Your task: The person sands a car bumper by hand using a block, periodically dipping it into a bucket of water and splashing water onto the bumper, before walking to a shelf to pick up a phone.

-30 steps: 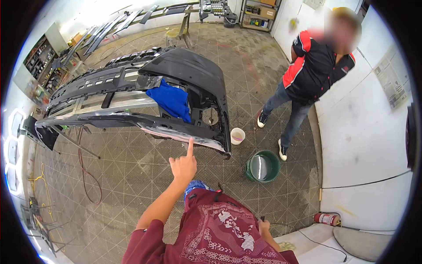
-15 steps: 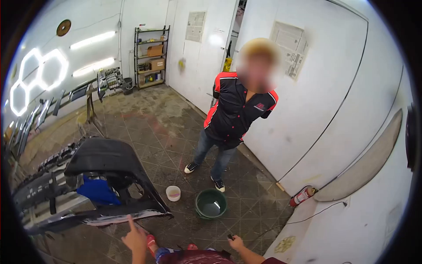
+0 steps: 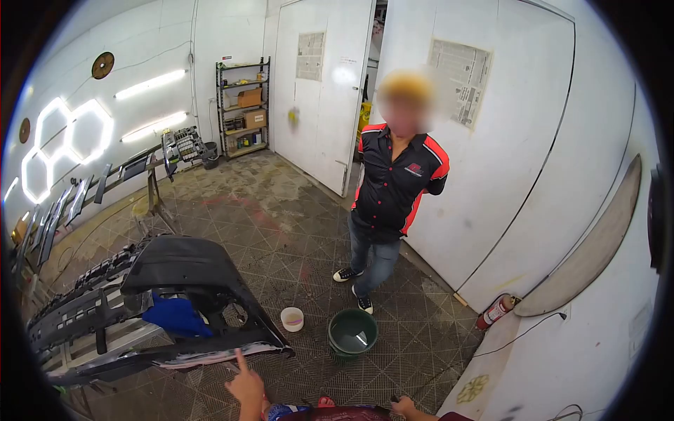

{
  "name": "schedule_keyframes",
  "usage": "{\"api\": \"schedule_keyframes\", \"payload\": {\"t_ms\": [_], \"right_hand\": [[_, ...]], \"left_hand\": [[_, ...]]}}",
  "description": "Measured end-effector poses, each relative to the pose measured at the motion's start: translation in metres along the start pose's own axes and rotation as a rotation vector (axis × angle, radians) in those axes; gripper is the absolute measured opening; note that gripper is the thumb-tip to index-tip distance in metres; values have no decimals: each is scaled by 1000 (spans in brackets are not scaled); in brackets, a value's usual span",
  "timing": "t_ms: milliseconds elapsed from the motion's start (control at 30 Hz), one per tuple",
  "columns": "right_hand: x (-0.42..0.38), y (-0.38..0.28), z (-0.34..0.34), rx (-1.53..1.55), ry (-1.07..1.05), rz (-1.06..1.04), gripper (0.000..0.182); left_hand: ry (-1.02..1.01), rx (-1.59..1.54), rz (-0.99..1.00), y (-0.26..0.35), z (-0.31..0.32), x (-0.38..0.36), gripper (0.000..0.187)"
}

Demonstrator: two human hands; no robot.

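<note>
On the tiled workshop floor [image 3: 281, 231], the black car bumper [image 3: 175, 281] lies across a stand, and everything else is best placed from it. Beyond the bumper's far end, a co-worker in a black and red shirt [image 3: 397, 186] stands by the white wall panels with arms behind the back. On the bumper's inner side a blue cloth [image 3: 175, 316] is bunched up. Just off the bumper's near corner sits a green bucket [image 3: 352, 333], and between bucket and bumper a small white cup [image 3: 292, 319]. At the bumper's lower lip, where a pale scuffed strip [image 3: 210, 356] runs along the edge, the left hand [image 3: 247, 384] is curled with only the forefinger out, its tip at or just short of that strip; it grasps nothing. The right hand [image 3: 404, 405], well apart from the bumper at the picture's lower edge, seems closed around a small dark object, though I cannot tell what it is. To point the spot out well, the forefinger should, I judge, rest steadily on the worn strip itself, and trace its length slowly so the co-worker can follow it.
</note>
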State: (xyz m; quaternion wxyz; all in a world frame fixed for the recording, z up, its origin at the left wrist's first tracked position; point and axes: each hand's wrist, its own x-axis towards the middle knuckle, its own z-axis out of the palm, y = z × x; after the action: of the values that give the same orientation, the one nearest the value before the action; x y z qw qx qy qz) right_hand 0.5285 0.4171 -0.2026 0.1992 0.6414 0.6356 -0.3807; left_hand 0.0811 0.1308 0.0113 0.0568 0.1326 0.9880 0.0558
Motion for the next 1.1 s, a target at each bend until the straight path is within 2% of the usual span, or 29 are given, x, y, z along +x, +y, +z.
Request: {"api": "schedule_keyframes", "payload": {"t_ms": [33, 100, 233, 367, 433, 467, 500, 567, 600, 633, 667, 700, 733, 767, 800, 833, 900, 933, 967, 1000, 1033, 1100], "right_hand": [[-6, -8, -4, -4, 4, -4, 69], [-10, -22, -7, 74, 28, -2, 63], [-11, -32, -2, 58, 128, -91, 60], [-23, -28, -3, 155, 76, 2, 61], [-19, -22, -1, 176, 75, 30, 62], [-6, -12, 7, 231, 140, 13, 62], [9, 3, 19, 267, 194, -5, 62], [82, 42, 64, 391, 246, -199, 43], [39, 3, 46, 533, 210, -148, 38], [40, -14, 47, 517, 176, -241, 37], [58, -20, 59, 429, 247, -358, 34], [95, -23, 82, 342, 275, -492, 27], [68, -67, 80, 566, 88, -506, 19], [66, -105, 92, 522, 92, -558, 16], [37, -149, 88, 568, -46, -603, 22], [16, -180, 72, 519, -95, -626, 34], [-41, -255, 70, 478, -63, -728, 41], [-50, -281, 75, 529, -80, -795, 41], [-59, -306, 81, 581, -90, -856, 42], [-94, -340, 72, 555, -72, -899, 42], [-131, -360, 64, 528, -45, -936, 42], [-157, -372, 80, 520, -28, -927, 42]], "left_hand": [[2, -5, -4, 7, 16, 4, 102], [28, -15, 160, 19, 49, 11, 98], [-175, -28, 188, 42, 74, 31, 99], [-196, 0, 226, 57, 97, 43, 98], [-167, -3, 293, 58, 111, 43, 84], [-175, -8, 275, 59, 108, 39, 84], [-120, -53, 340, 58, 97, 33, 74], [-5, -139, 377, 39, 71, 14, 54], [49, -180, 405, 23, 58, 9, 52], [163, -173, 394, 11, 38, 0, 48], [253, -198, 384, -4, 25, -7, 41], [258, -190, 338, -23, 6, -13, 36], [336, -218, 304, -41, -11, -17, 30], [332, -221, 271, -63, -31, -18, 30], [333, -225, 259, -82, -47, -23, 30], [315, -185, 239, -81, -66, -42, 30], [489, -175, 271, -109, -103, -44, 33], [478, -153, 282, -118, -124, -42, 33], [547, -109, 298, -129, -146, -38, 37], [605, -72, 320, -141, -164, -36, 42], [575, -68, 350, -153, -180, -36, 42], [589, 34, 367, -174, -213, -14, 54]]}}
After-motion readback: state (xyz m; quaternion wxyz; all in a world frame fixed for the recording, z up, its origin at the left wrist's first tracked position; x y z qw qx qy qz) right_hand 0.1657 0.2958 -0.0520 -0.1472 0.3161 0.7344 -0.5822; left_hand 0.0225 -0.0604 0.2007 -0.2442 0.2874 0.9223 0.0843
